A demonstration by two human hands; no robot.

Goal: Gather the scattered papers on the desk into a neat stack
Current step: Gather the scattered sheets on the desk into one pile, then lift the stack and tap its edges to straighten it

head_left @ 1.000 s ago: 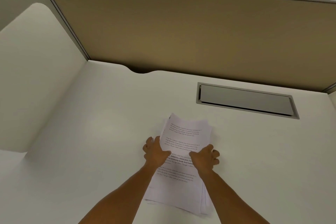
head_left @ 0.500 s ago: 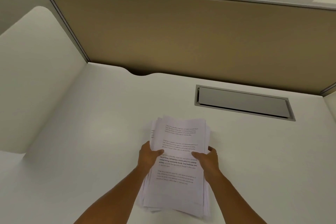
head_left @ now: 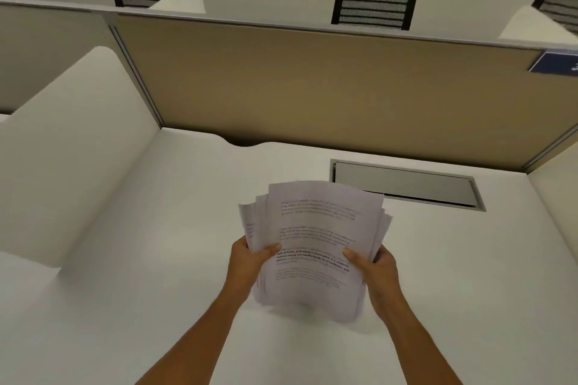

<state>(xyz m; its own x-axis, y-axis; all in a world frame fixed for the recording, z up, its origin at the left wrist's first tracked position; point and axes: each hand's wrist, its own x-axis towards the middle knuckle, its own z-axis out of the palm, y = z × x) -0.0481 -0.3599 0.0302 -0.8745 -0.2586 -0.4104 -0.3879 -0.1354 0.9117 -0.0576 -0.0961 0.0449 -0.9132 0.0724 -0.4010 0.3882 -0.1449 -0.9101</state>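
Note:
A bundle of printed white papers [head_left: 316,228] is held tilted up over the white desk [head_left: 156,259], its lower edge near the desk surface. My left hand [head_left: 248,259] grips the bundle's left edge with the thumb on the top sheet. My right hand [head_left: 372,262] grips the right edge the same way. The sheets are roughly gathered, but several edges fan out unevenly at the top left and right side. The lower edge of the bundle looks blurred.
A grey cable-port flap [head_left: 406,186] is set into the desk behind the papers. A tan partition [head_left: 312,81] closes the back, white side panels [head_left: 72,141] stand left and right. Black chair backs [head_left: 373,5] show beyond the partition.
The papers lay flat on the desk under both hands; now both hands have gripped the sides and raised the bundle upright off the surface. The view has tilted up.

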